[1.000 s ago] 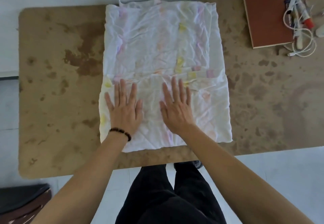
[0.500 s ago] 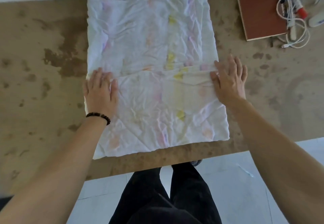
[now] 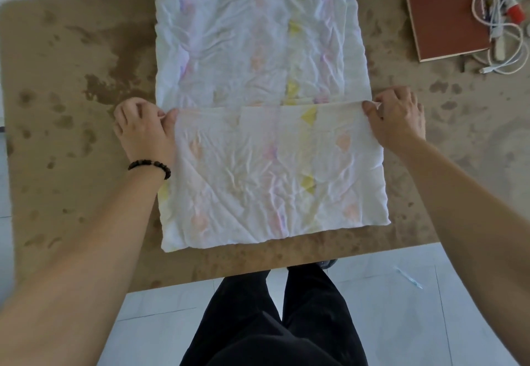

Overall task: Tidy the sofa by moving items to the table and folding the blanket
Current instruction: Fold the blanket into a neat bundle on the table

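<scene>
Blanket (image 3: pixel 258 107), one only, is laid on the table (image 3: pixel 71 107) with its long axis from 6 to 12 o'clock, a folded flap's edge crossing it from 9 to 3. That edge is pinched at both ends: the left hand (image 3: pixel 142 130) is closed on the 9 o'clock corner, the right hand (image 3: pixel 397 116) on the 3 o'clock corner, equally near, well apart. One notebook (image 3: pixel 441 13) is noted at 1 o'clock beside a tangle of cables and pens (image 3: pixel 499 21), not countable.
</scene>
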`<action>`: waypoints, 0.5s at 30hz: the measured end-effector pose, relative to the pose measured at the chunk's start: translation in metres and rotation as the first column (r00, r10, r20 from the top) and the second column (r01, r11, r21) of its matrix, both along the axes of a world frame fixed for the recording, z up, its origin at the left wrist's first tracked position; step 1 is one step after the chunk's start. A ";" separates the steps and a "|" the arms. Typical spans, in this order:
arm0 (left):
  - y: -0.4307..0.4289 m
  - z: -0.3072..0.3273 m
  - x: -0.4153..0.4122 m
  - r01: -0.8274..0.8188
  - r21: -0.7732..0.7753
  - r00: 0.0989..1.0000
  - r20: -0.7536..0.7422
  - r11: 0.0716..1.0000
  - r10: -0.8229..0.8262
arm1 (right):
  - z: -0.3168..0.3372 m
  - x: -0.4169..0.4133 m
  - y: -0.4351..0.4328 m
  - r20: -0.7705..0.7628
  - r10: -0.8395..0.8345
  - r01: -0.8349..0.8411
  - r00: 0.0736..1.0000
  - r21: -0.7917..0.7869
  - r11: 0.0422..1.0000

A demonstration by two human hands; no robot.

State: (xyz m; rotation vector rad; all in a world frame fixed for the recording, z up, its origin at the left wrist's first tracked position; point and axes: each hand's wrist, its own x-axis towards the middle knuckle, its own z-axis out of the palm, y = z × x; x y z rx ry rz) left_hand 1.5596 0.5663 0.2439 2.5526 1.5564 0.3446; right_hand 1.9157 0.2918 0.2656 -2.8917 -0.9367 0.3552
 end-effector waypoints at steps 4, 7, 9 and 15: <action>0.005 -0.013 0.013 -0.045 -0.055 0.996 -0.073 0.997 0.041 | -0.012 -0.013 0.014 0.001 -0.116 0.116 0.993 0.041 0.992; -0.005 -0.010 0.009 -0.078 -0.076 0.997 -0.026 0.994 0.076 | -0.010 -0.029 0.008 -0.071 -0.140 0.148 0.988 0.129 0.980; -0.026 0.002 0.000 -0.074 -0.033 0.996 0.044 0.997 0.076 | -0.003 -0.050 -0.008 -0.054 -0.053 0.061 0.997 0.164 0.985; -0.144 0.028 -0.059 0.524 -0.298 0.811 -0.112 0.798 -0.575 | 0.013 -0.140 -0.084 -0.140 0.530 -0.539 0.836 -0.030 0.842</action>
